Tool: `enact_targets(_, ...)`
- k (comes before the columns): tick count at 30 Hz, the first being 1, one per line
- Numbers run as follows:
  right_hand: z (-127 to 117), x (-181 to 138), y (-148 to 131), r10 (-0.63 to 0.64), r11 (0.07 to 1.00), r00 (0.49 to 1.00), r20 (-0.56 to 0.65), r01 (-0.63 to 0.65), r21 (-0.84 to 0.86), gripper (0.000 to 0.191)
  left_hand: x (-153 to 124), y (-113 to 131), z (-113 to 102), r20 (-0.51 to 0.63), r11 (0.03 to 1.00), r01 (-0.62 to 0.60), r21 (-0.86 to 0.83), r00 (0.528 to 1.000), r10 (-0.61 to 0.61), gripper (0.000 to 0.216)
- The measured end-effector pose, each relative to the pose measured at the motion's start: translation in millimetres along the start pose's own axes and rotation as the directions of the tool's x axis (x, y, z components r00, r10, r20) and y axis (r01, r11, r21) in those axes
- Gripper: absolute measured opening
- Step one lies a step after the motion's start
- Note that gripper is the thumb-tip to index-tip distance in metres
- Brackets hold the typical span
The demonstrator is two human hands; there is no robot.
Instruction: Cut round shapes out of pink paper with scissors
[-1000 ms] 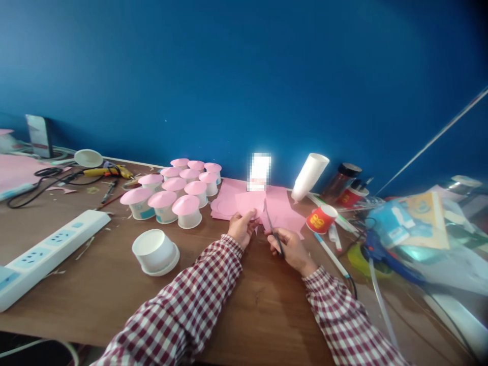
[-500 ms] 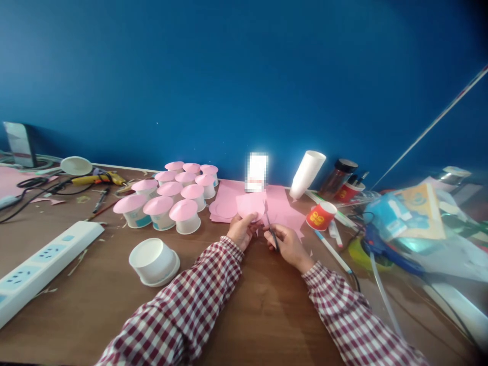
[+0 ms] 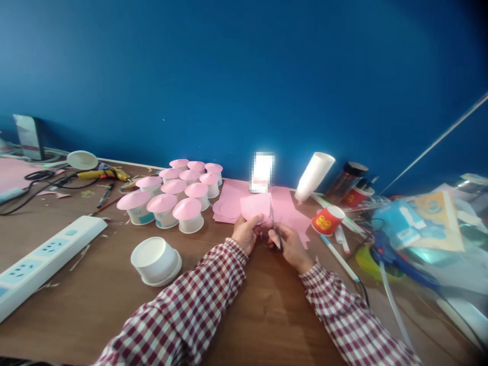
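Note:
My left hand (image 3: 247, 233) pinches a piece of pink paper (image 3: 256, 207) and holds it up above the brown table (image 3: 244, 315). My right hand (image 3: 288, 244) grips a pair of dark scissors (image 3: 275, 225), whose blades point up along the paper's right edge. Both sleeves are red-and-white checked. More pink sheets (image 3: 284, 206) lie flat on the table just behind my hands.
A cluster of white cups with pink paper caps (image 3: 175, 192) stands left of the sheets. An upturned white cup (image 3: 155, 260) and a power strip (image 3: 41, 256) lie nearer left. A red cup (image 3: 328, 219), a stack of white cups (image 3: 313, 176), pens, a blue glue gun (image 3: 396, 256) and bags crowd the right.
My hands have drawn closer together and the scissors have shifted right along the paper's edge. The camera has shifted slightly.

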State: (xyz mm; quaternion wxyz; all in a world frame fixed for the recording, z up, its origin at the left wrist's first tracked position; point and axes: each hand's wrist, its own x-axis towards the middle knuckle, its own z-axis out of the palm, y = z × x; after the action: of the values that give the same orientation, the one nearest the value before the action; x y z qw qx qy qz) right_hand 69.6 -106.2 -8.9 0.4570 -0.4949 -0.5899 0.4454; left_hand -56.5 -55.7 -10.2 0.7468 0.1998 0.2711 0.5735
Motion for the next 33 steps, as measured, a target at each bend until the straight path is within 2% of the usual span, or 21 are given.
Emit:
enact_targets(6, 1.0, 0.1, -2.7, -0.024, 1.000, 1.000, 0.017, 0.024, 0.000, 0.029, -0.9, -1.6, 0.2, -0.023, 1.000, -0.016, 0.003, 1.000, 0.017, 0.025)
enact_targets(22, -0.1, 1.7, -3.0, -0.030, 1.000, 1.000, 0.008, 0.030, -0.005, 0.030, -0.3, -5.1, -0.5, 0.007, 1.000, -0.024, 0.013, 1.000, 0.024, 0.025)
enact_targets(33, 0.6, 1.5, -4.2, -0.055, 0.998, 0.998, -0.001, 0.055, -0.020, 0.031, -1.3, -4.1, 0.4, -0.006, 0.999, 0.002, 0.035, 1.000, -0.001, 0.027)
